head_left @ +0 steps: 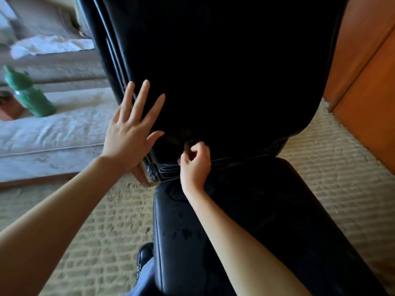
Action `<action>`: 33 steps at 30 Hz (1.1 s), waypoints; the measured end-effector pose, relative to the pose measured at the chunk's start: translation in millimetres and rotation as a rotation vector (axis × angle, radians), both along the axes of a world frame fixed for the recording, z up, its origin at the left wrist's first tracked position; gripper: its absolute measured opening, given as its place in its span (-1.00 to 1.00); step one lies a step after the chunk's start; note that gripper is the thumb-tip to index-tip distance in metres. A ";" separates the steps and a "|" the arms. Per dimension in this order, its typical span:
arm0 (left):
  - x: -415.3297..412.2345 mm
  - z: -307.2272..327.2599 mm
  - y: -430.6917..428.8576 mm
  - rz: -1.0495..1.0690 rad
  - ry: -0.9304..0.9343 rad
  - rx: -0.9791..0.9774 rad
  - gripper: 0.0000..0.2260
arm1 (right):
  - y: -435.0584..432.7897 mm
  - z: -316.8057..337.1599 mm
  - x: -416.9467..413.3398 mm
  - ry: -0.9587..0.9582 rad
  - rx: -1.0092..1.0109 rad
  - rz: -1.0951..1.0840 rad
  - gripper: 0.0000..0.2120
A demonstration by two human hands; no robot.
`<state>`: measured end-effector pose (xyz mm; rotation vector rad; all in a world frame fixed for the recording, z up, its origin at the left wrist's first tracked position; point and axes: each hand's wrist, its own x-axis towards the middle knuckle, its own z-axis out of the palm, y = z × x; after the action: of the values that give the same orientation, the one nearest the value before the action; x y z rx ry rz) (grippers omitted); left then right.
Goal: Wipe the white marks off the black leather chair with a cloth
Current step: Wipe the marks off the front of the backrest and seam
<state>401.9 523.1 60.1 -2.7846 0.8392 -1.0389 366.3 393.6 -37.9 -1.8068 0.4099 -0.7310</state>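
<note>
The black leather chair (224, 71) fills the upper middle of the view, and its black footstool (245, 221) stands right in front of it. White marks (164, 170) streak the chair's lower front edge. My left hand (132, 131) lies flat with fingers spread on the chair's left side, the thumb wrapped under the edge. My right hand (195, 163) is curled at that front edge, its fingertips pinched on a dark cloth (179, 138). The cloth is hard to tell apart from the leather.
Damp-looking blotches (183, 233) show on the footstool's top. A white cushioned sofa (53, 133) with a green bottle (30, 95) lies to the left. Orange wooden panels (363, 82) stand on the right. The floor has beige woven carpet (96, 231). My dark shoe (145, 255) is beside the footstool.
</note>
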 end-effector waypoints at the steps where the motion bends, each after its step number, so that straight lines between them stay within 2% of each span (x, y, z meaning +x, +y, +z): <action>1: -0.6 0.4 0.9 -0.007 0.003 -0.009 -0.32 | -5.8 -2.9 -0.9 -0.007 0.018 -0.007 -0.88; 3: -2.0 0.7 3.3 -0.011 -0.001 -0.014 -0.32 | -29.4 -2.5 -4.2 -0.056 0.069 -0.140 -0.89; 6: -2.6 -1.0 4.6 -0.005 -0.011 -0.021 -0.31 | -67.6 -0.8 1.7 -0.037 0.289 -0.333 -0.88; 8: -2.6 -2.0 3.5 -0.001 -0.005 -0.028 -0.31 | -58.6 2.4 7.8 -0.031 0.262 -0.291 -0.88; 11: -4.2 -4.0 1.5 0.013 0.022 -0.051 -0.28 | 3.1 1.5 3.9 -0.031 0.148 -0.081 -0.88; 14: -5.4 -3.8 0.8 0.021 0.049 -0.041 -0.26 | 36.8 0.4 -2.7 -0.028 0.216 -0.007 -0.78; 16: -6.6 -2.5 1.2 0.015 0.064 -0.033 -0.25 | 21.5 -4.0 -1.9 -0.008 0.236 -0.061 -0.78; 19: -7.9 -3.3 2.8 0.015 0.071 -0.038 -0.27 | -21.5 -11.6 6.2 0.068 0.390 -0.264 -0.78; 21: -11.0 -9.7 4.1 0.021 0.064 -0.053 -0.30 | -28.4 -9.2 6.7 0.060 0.427 -0.285 -0.78; 24: -21.4 -30.4 7.7 0.055 0.100 -0.230 -0.32 | 4.0 -4.5 0.0 0.067 0.367 -0.093 -0.78; 27: -29.1 -50.1 11.6 0.154 0.256 -0.638 -0.29 | 32.1 -25.0 -9.1 0.132 0.401 0.028 -0.78; 30: -25.8 -66.5 14.0 0.196 0.522 -0.935 -0.29 | 28.5 -49.3 -9.0 0.189 0.417 -0.025 -0.85; 33: -26.2 -90.2 16.5 0.130 0.721 -0.980 -0.38 | 19.5 -59.7 -3.7 0.167 0.411 -0.176 -0.88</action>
<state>375.7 539.6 -30.1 -4.0832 0.1004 -0.4332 362.6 413.0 -97.6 -1.4573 0.7792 -0.5662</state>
